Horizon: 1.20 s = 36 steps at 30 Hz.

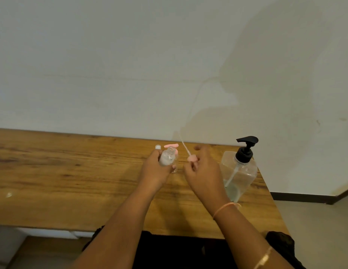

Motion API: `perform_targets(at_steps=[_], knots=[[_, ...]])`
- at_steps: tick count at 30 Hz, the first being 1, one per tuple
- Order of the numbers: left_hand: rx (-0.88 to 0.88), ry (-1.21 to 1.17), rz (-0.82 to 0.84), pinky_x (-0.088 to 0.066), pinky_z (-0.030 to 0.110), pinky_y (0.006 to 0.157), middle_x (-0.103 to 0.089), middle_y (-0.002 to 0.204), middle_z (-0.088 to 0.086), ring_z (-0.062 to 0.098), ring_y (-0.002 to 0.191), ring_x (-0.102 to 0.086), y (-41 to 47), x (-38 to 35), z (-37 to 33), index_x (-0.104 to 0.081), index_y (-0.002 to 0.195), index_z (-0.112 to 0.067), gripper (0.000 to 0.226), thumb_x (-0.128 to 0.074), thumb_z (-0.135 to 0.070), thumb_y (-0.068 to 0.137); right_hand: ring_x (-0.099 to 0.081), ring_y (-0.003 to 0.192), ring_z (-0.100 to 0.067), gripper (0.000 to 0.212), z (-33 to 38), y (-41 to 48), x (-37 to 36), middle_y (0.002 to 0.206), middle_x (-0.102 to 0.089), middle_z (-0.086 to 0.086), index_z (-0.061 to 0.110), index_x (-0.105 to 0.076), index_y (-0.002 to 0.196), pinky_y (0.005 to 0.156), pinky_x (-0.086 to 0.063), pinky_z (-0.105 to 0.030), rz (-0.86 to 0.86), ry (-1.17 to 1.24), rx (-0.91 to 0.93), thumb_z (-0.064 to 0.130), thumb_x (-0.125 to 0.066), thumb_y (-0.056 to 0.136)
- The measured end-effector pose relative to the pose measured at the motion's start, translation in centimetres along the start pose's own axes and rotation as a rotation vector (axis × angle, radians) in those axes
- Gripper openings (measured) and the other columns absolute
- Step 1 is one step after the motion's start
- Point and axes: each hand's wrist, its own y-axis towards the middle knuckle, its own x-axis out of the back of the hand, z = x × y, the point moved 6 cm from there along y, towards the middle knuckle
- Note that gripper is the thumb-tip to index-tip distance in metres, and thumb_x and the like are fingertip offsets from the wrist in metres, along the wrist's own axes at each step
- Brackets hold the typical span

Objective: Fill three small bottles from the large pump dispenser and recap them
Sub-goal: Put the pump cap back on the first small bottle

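While gripped in the left hand, uncapped small bottle; pink pump cap pinched in right hand.

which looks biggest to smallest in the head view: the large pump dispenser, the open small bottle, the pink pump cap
1. large pump dispenser
2. open small bottle, in the left hand
3. pink pump cap, in the right hand; its thin tube makes it long, though slim.

Two small bottles (one dispenser)

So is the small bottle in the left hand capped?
No, the small bottle has an open neck; the right hand holds its pink pump cap.
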Motion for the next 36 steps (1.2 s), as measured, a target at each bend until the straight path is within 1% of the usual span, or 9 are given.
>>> perform_targets(at_steps=[4,8,15,20,23,25,29,34,36], knots=[[-0.04,-0.032,-0.056,-0.046,0.031,0.071,-0.053,0.085,-0.016,0.009,0.08,-0.053,0.0,0.2,-0.5,-0.052,0.097,-0.026,0.026,-0.07,-0.014,0.082,-0.055,0.078,-0.007,0.012,2.3,-0.7,3.3,0.087,-0.058,0.006,0.018,-0.06,0.097,0.062,-0.045,-0.02,-0.086,0.132,0.08,0.014,-0.058,0.086],[-0.062,-0.069,-0.088,-0.039,0.019,0.056,-0.053,0.082,-0.014,0.0,0.07,-0.048,-0.2,0.2,-0.9,-0.051,0.096,-0.024,0.022,-0.068,-0.013,0.085,-0.056,0.079,-0.005,0.017,3.7,-0.4,5.1,0.095,-0.058,0.004,0.013,-0.067,0.098,0.065,-0.046,-0.016,-0.127,0.11,0.112,0.01,-0.058,0.084],[-0.089,-0.079,-0.083,-0.042,0.02,0.061,-0.056,0.089,-0.011,0.0,0.075,-0.049,0.0,-0.1,-0.9,-0.052,0.098,-0.024,0.026,-0.069,-0.011,0.084,-0.051,0.075,-0.004,0.018,4.5,0.1,6.2,0.094,-0.055,0.002,0.01,-0.068,0.1,0.064,-0.041,-0.011,-0.123,-0.028,0.14,0.01,-0.059,0.083],[-0.103,-0.037,-0.052,-0.043,0.024,0.062,-0.062,0.103,-0.002,0.013,0.086,-0.055,0.1,-0.4,-0.8,-0.055,0.103,-0.02,0.028,-0.071,-0.011,0.082,-0.051,0.079,-0.007,0.021,4.6,0.3,6.1,0.098,-0.055,0.001,0.011,-0.067,0.105,0.066,-0.039,-0.009,-0.074,-0.07,0.152,0.012,-0.058,0.085],[-0.126,0.002,-0.01,-0.038,0.014,0.058,-0.06,0.107,-0.004,0.013,0.091,-0.054,0.0,-0.8,-1.0,-0.054,0.104,-0.021,0.031,-0.071,-0.009,0.081,-0.05,0.082,-0.005,0.027,4.6,0.3,6.1,0.101,-0.054,0.003,0.014,-0.065,0.111,0.067,-0.041,-0.008,-0.022,-0.073,0.158,0.013,-0.057,0.086],[-0.153,0.038,0.019,-0.037,0.014,0.062,-0.059,0.107,-0.006,0.011,0.094,-0.053,-0.2,-1.1,-1.3,-0.055,0.11,-0.02,0.034,-0.071,-0.009,0.081,-0.051,0.082,-0.004,0.032,4.6,0.4,6.3,0.099,-0.054,0.006,0.018,-0.06,0.119,0.069,-0.043,-0.008,0.006,-0.069,0.163,0.014,-0.057,0.087],[-0.193,0.051,0.107,-0.043,0.025,0.081,-0.058,0.109,-0.008,0.012,0.102,-0.054,-0.7,-2.1,-1.8,-0.056,0.119,-0.019,0.044,-0.074,-0.012,0.079,-0.052,0.08,0.003,0.036,4.1,0.6,6.2,0.091,-0.053,0.018,0.023,-0.051,0.124,0.065,-0.04,-0.001,0.09,-0.03,0.148,0.015,-0.059,0.09],[-0.232,-0.03,0.202,-0.044,0.02,0.077,-0.061,0.11,-0.01,0.007,0.102,-0.054,-1.1,-2.9,-2.4,-0.058,0.117,-0.023,0.044,-0.075,-0.016,0.077,-0.054,0.101,-0.005,0.033,3.3,0.7,5.6,0.095,-0.056,0.02,0.022,-0.051,0.124,0.085,-0.048,-0.021,0.182,-0.027,0.159,0.011,-0.056,0.093],[-0.239,-0.074,0.227,-0.046,0.019,0.078,-0.064,0.11,-0.008,0.008,0.102,-0.055,-1.2,-3.0,-2.5,-0.059,0.115,-0.024,0.042,-0.076,-0.017,0.077,-0.054,0.108,-0.005,0.034,2.9,0.8,5.4,0.104,-0.059,0.016,0.023,-0.052,0.124,0.092,-0.048,-0.025,0.203,0.039,0.145,0.007,-0.054,0.094]])
